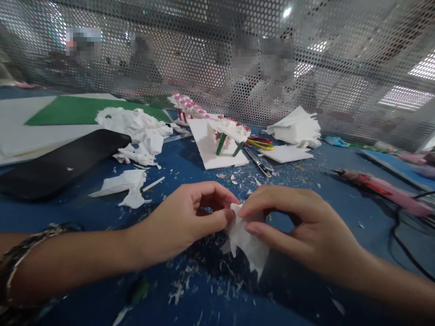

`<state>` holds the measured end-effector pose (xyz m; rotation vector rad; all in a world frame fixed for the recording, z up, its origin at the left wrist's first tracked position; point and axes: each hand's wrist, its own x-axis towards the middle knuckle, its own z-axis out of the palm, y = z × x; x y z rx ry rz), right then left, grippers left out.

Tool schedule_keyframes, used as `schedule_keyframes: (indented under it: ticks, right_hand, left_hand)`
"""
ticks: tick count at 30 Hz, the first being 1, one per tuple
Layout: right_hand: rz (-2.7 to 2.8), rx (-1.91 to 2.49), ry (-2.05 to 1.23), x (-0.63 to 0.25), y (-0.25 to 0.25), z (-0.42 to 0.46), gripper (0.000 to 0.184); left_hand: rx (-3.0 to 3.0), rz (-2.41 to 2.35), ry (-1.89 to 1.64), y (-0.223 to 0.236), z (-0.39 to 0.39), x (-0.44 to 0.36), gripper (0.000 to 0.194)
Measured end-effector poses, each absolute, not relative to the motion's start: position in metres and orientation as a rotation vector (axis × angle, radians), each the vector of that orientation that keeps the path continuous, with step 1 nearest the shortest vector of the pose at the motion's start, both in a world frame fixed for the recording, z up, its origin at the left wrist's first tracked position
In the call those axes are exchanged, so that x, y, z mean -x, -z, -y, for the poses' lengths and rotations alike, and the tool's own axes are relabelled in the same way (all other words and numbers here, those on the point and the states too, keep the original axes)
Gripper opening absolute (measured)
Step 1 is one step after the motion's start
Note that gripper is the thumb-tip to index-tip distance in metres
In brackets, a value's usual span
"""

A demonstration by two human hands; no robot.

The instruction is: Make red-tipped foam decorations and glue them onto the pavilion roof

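Observation:
A torn piece of white tissue paper (249, 246) hangs between my two hands, low over the blue table. My left hand (190, 213) pinches its upper left corner between thumb and fingertips. From the other side my right hand (299, 222) grips the same piece near its top, thumb in front. The lower edge of the tissue is ragged and dangles free. Just beyond my hands stands a small paper model (229, 131) with green legs on a white card base (207, 156). Torn tissue scraps (131, 185) lie left of my hands.
Scissors (256, 160) with red and yellow handles lie behind my right hand, near a stack of white tissues (295, 127). At right is a pink glue gun (384, 188) with its cord. A black phone (64, 163) and crumpled tissue (132, 124) occupy the left. Perforated metal panel (190, 59) behind.

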<state>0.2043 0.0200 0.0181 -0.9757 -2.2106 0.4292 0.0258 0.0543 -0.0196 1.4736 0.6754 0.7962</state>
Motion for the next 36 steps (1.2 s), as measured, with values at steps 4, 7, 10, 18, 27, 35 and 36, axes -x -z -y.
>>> schedule_keyframes:
  ticks: [4,7,10,18,27,35,36]
  right_hand:
    - [2.191,1.053,-0.515,-0.205,-0.016,-0.020,0.010]
    - [2.200,1.102,-0.500,-0.207,-0.016,-0.020,0.010]
    - [2.233,1.119,-0.436,-0.209,-0.017,-0.020,0.007]
    - [2.418,1.030,-0.142,-0.207,-0.013,-0.017,0.010]
    - [2.423,1.146,0.128,-0.197,-0.005,-0.013,0.018]
    - [2.283,1.140,0.265,-0.195,0.001,-0.011,0.014]
    - [2.273,1.138,0.263,-0.195,0.001,-0.010,0.012]
  left_hand:
    - [-1.507,-0.679,-0.798,0.020,-0.056,-0.025,0.007]
    - [-1.468,-0.667,-0.801,0.021,-0.055,-0.025,0.007]
    - [-1.437,-0.677,-0.786,0.021,-0.055,-0.024,0.007]
    - [-1.532,-0.723,-0.765,0.021,-0.052,-0.024,0.003]
    - [-1.573,-0.714,-0.829,0.023,-0.048,-0.027,0.005]
    - [-1.559,-0.716,-0.855,0.021,-0.047,-0.028,0.003]
    - [-1.552,-0.717,-0.856,0.021,-0.047,-0.028,0.003]
